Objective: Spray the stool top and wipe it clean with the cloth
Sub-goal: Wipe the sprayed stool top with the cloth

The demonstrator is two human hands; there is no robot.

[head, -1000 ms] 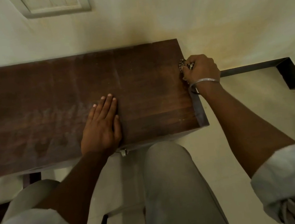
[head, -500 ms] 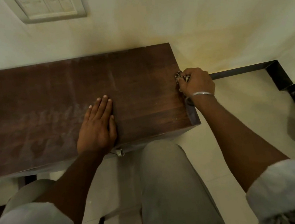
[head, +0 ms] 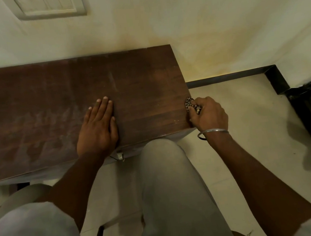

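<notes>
The right hand [head: 208,114] has been drawn nearer along the right edge of the stool top [head: 42,103], toward its near corner. The patterned cloth [head: 191,105] is bunched in its curled fingers at that edge. The left hand [head: 98,130] is laid flat on the wood, fingers straight and together. The top's long axis runs left to right against a pale wall [head: 178,18], above a pale floor [head: 249,136].

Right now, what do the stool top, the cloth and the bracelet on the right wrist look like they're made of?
The stool top looks like dark brown wood or wood veneer, matte, with lengthwise grain and dull smears. The cloth is probably soft woven fabric: patterned, bunched in the right hand. The bracelet looks like thin silvery metal, judging by its shine.
</notes>
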